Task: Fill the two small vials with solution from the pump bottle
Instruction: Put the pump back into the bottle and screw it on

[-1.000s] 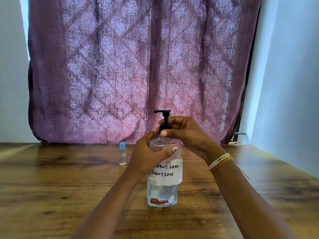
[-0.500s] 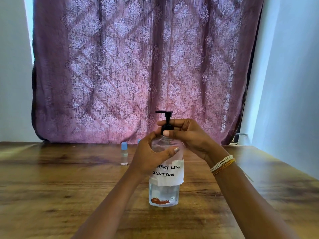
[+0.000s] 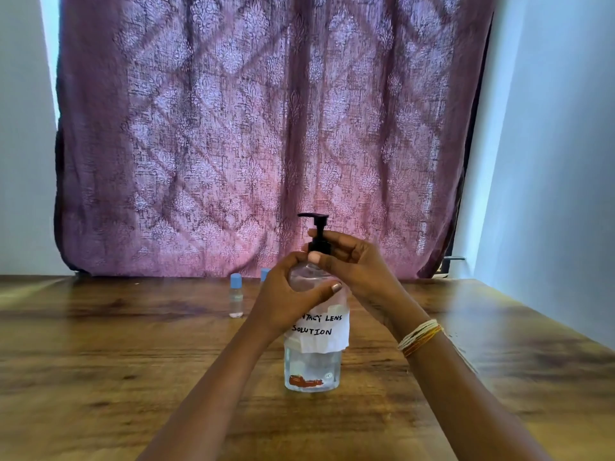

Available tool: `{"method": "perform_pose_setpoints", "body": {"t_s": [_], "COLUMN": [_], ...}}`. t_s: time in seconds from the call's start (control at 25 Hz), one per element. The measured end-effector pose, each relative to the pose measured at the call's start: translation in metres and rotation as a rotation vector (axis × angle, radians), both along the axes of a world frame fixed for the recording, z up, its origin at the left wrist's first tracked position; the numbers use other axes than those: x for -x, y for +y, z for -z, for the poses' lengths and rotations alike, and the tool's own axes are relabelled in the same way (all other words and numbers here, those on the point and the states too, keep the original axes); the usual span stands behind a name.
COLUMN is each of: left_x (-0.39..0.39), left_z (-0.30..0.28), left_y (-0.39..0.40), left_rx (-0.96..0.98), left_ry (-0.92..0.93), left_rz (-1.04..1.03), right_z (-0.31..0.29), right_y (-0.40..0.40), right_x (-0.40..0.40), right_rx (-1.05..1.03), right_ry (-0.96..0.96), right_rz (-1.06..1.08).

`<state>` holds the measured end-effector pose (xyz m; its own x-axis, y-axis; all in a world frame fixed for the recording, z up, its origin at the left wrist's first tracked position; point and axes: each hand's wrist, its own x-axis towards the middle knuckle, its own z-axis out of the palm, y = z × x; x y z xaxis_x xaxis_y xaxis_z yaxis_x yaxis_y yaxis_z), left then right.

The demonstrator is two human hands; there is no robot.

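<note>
My left hand point(image 3: 286, 304) hid most of the second vial point(image 3: 265, 273), only its blue cap showing, and covered the first letters of the pump bottle point(image 3: 312, 367) label, while the picture's bottom edge cut off both my forearms.

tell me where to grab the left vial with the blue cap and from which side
Probably best to pinch the left vial round its clear body just under the blue cap, coming from above and the near left. It stands upright, slim and tall, so a low push could tip it. The left hand and pump bottle crowd its right side.
</note>
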<state>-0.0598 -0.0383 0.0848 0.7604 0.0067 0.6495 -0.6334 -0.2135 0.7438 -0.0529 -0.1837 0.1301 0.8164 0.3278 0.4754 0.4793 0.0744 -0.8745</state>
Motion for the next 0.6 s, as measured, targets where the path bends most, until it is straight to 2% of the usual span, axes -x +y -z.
{"method": "perform_pose_setpoints", "body": {"t_s": [0.08, 0.16, 0.28, 0.4, 0.52, 0.6], "left_x": [0.003, 0.004, 0.004, 0.001, -0.01, -0.02], "left_z": [0.0, -0.001, -0.001, 0.008, 0.019, 0.03], "left_y": [0.002, 0.004, 0.001, 0.001, 0.015, 0.019], "left_rx": [0.063, 0.102, 0.1, 0.131, 0.406, 0.487], "left_ry": [0.072, 0.091, 0.076, 0.101, 0.249, 0.366], "left_rz": [0.127, 0.196, 0.159, 0.204, 0.471, 0.389], "right_z": [0.016, 0.039, 0.084, 0.114, 0.116, 0.11], "right_y": [-0.015, -0.03, -0.035, -0.024, -0.022, -0.024], "right_x": [-0.001, 0.0, 0.001, 0.004, -0.006, -0.019], "right_rx": [0.003, 0.139, 0.385, 0.449, 0.464, 0.483], "right_ry": [0.12, 0.171, 0.084, 0.03, -0.011, -0.024], "right_rz": [-0.163, -0.222, -0.094, 0.125, 0.152, 0.16]}}
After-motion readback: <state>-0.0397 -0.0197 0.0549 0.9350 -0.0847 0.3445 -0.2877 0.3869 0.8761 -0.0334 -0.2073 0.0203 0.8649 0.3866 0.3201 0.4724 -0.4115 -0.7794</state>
